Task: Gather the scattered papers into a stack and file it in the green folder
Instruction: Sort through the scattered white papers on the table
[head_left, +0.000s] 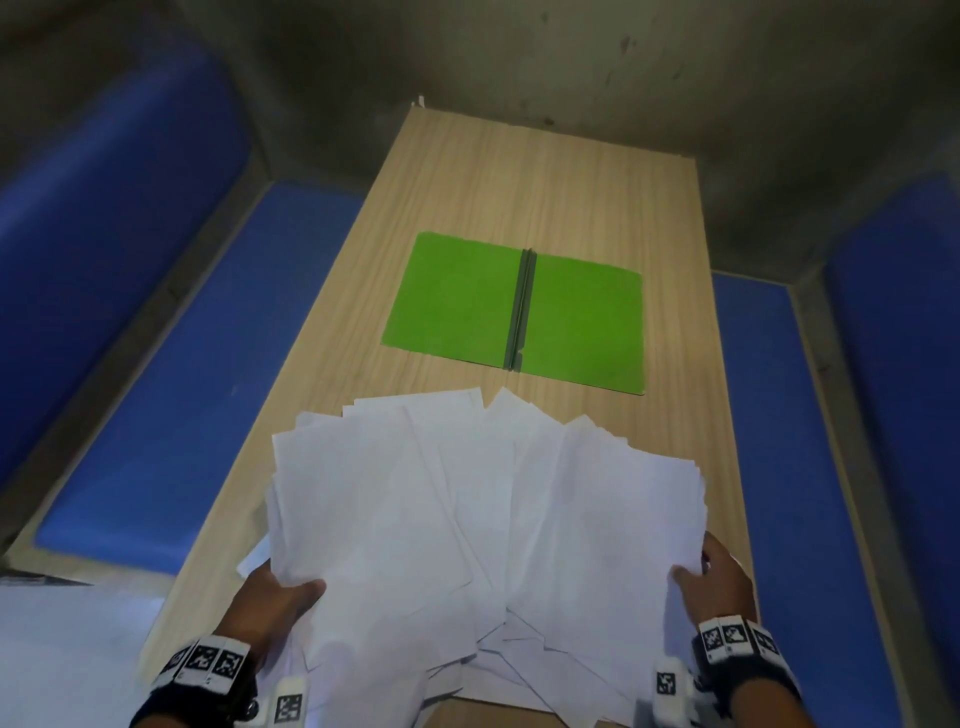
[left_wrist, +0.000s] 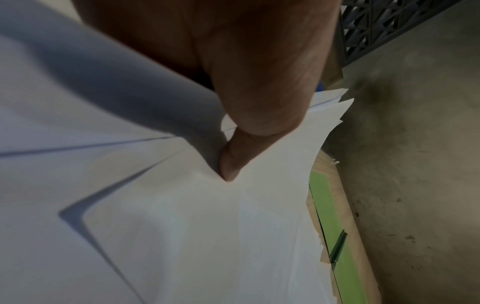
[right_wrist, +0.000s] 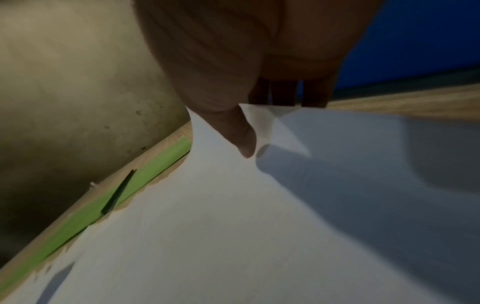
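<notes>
While the papers (head_left: 483, 519) are still fanned out rather than squared, they are gripped at both near corners. The left hand (head_left: 275, 597) is closed on the left side of the pile, its thumb (left_wrist: 228, 162) pressed on top of the sheets and the fingers hidden beneath. The right hand (head_left: 722, 582) is closed on the right side in the same way: the thumb (right_wrist: 244, 139) is laid on the top sheet and the fingers (right_wrist: 283, 92) are tucked under the edge. A grip from both sides seems chosen so that the loose sheets can be drawn together between the hands without sliding away.

The pile is spread across the table (head_left: 519, 171) between the two hands, and several corners are seen poking out at different angles on the side away from the hands, so the stack is judged not yet aligned. A few sheets are left lower down, nearer than the hands, overhanging the table's near edge.

Beyond the fingertips, apart from the papers, the green folder (head_left: 457, 296) is laid open and flat, both covers spread with the dark spine (head_left: 522, 306) between them. It is presumably left open so the finished stack can be set straight in.
</notes>
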